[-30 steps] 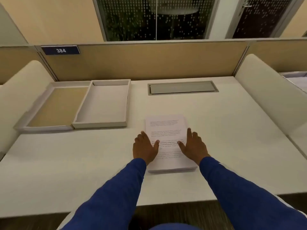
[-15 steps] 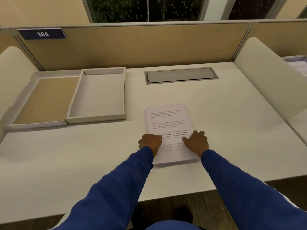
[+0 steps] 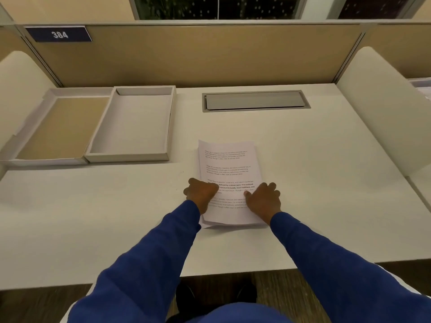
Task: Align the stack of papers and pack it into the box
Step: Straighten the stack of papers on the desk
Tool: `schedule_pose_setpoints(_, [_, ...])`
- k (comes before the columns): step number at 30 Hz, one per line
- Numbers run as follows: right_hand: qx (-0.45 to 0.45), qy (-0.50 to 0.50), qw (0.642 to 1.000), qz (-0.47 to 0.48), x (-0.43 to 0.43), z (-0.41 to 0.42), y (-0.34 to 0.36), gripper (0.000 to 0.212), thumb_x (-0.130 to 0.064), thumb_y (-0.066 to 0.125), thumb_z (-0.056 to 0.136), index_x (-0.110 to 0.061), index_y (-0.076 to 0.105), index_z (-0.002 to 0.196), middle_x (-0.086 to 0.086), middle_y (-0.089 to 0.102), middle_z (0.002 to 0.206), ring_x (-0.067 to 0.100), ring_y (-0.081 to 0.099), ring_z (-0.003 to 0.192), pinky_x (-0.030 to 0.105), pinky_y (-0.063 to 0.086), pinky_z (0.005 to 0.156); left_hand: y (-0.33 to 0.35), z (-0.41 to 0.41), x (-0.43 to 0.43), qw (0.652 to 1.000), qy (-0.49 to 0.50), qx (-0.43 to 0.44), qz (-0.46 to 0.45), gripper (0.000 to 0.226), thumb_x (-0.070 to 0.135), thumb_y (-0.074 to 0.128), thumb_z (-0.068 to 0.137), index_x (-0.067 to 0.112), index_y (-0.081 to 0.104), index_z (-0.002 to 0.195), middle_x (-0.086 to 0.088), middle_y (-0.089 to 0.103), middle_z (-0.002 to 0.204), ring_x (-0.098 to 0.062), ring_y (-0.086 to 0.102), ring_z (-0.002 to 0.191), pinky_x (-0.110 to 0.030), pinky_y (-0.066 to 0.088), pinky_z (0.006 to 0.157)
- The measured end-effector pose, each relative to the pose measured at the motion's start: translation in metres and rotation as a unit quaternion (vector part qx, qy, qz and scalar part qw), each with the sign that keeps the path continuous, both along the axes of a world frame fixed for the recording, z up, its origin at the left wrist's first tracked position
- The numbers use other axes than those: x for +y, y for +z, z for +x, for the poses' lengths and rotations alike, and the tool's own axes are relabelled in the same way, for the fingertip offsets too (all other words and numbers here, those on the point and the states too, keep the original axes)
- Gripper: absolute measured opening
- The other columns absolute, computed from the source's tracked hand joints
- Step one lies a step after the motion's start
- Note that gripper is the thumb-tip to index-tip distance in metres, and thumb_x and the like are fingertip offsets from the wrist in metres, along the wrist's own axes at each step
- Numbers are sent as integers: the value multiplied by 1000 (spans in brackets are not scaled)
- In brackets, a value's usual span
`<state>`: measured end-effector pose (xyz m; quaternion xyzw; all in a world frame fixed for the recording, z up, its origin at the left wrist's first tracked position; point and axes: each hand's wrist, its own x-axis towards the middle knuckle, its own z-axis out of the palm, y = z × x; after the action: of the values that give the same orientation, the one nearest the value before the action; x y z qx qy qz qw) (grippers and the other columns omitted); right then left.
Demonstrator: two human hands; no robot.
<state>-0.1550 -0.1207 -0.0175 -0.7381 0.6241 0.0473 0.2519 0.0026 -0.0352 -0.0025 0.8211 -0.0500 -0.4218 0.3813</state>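
Two hands grip one paper stack at centre frame, the box empty at upper left

One stack of papers lies on the desk, sheets fanned at its near edge; left hand and right hand curl around its sides, fingers bent, pinching the edges. Lifted unevenly, loose sheets could slip and scatter. One box tray and one lid sit side by side

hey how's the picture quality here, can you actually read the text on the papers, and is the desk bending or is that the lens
Head view: the stack of papers shows printed paragraphs, too small and soft to read; the bold line beside the left hand is clearest. The desk edges bow outward, a wide-angle effect. Lighting is warm and dim, without glare.
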Motion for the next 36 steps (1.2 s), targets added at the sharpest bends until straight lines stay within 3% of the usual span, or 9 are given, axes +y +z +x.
schedule_pose_setpoints(7, [-7, 23, 1000, -5, -3, -4, 1, 64, -48, 56, 98, 2, 45, 137, 17, 43, 140, 35, 46, 128, 43, 49, 96, 5, -1, 5, 993, 10, 69, -91, 76, 19, 71, 66, 2, 44, 135, -18, 63, 125, -38, 67, 110, -56, 61, 91])
schedule_pose_setpoints(11, [-15, 36, 999, -10, -5, -9, 0, 64, -50, 56, 98, 1, 47, 135, 17, 44, 138, 34, 48, 126, 42, 50, 93, 3, 0, 8, 986, 35, 96, -128, 54, 15, 71, 71, 5, 49, 119, -20, 65, 118, -34, 71, 98, -48, 65, 73])
schedule_pose_setpoints(15, [-19, 45, 999, -13, -6, -12, -2, 64, -51, 56, 97, 0, 47, 134, 16, 44, 137, 33, 48, 124, 41, 50, 90, -7, 10, 8, 989, 68, 72, -109, 42, 14, 71, 85, 3, 49, 119, -23, 65, 120, -34, 70, 100, -51, 64, 80])
schedule_pose_setpoints(17, [-20, 49, 998, -16, -6, -13, -3, 63, -51, 56, 97, 0, 47, 133, 16, 45, 136, 33, 49, 123, 41, 50, 88, -9, 13, 7, 994, 48, 31, -88, 14, 11, 65, 91, 3, 57, 99, -25, 70, 115, -34, 70, 97, -53, 62, 87])
schedule_pose_setpoints(20, [-24, 53, 998, -19, -6, -15, -3, 63, -52, 55, 97, 0, 47, 133, 16, 45, 135, 34, 49, 122, 42, 49, 88, -12, 15, 5, 997, 43, -11, -65, 19, 11, 65, 95, 11, 56, 78, -19, 73, 102, -38, 72, 99, -56, 60, 92])
schedule_pose_setpoints(24, [-29, 53, 998, -17, -6, -16, -3, 63, -52, 56, 97, -1, 47, 133, 15, 45, 135, 33, 49, 122, 41, 50, 88, -14, 22, 4, 991, 56, 67, -100, 18, 21, 72, 95, 4, 68, 100, -17, 76, 106, -33, 74, 89, -41, 62, 72])
schedule_pose_setpoints(29, [-27, 50, 998, -18, -6, -16, -2, 63, -52, 56, 97, -2, 47, 133, 16, 46, 134, 33, 50, 122, 41, 50, 89, -12, 29, 3, 976, -20, 178, -124, 37, 21, 71, 96, 8, 63, 129, -16, 74, 123, -36, 70, 116, -55, 53, 106])
schedule_pose_setpoints(33, [-42, 39, 998, 17, -15, -18, -1, 69, -56, 59, 93, -3, 46, 134, 16, 48, 133, 35, 52, 122, 43, 50, 91, -12, 28, 2, 970, -79, 148, -177, 45, 14, 69, 96, 13, 56, 139, -12, 72, 129, -37, 70, 116, -57, 54, 103])
schedule_pose_setpoints(36, [-123, -3, 989, 83, -34, -23, 3, 72, -65, 62, 87, -7, 51, 129, 10, 56, 127, 28, 60, 110, 40, 53, 87, -7, 25, 8, 960, -90, 133, -228, 43, 13, 68, 97, 15, 56, 138, -11, 73, 128, -36, 72, 112, -54, 59, 97])
